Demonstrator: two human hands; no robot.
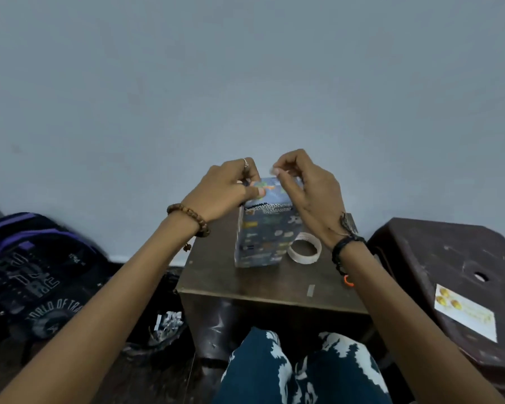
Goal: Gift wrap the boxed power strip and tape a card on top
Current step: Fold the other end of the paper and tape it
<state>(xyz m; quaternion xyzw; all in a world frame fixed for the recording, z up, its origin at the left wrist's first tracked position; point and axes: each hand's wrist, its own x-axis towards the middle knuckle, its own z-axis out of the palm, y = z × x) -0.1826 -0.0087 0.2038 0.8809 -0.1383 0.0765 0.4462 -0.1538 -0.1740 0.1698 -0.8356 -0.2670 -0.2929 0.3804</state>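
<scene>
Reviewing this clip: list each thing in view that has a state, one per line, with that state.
Wrapped box: upright on the small table, top end being folded.
Left hand: grip pinching the top paper.
Right hand: grip pinching a clear tape piece.
Tape roll: lying beside the box.
Cut tape strip: stuck at the table edge.
Card: on the stool, not yet attached.
</scene>
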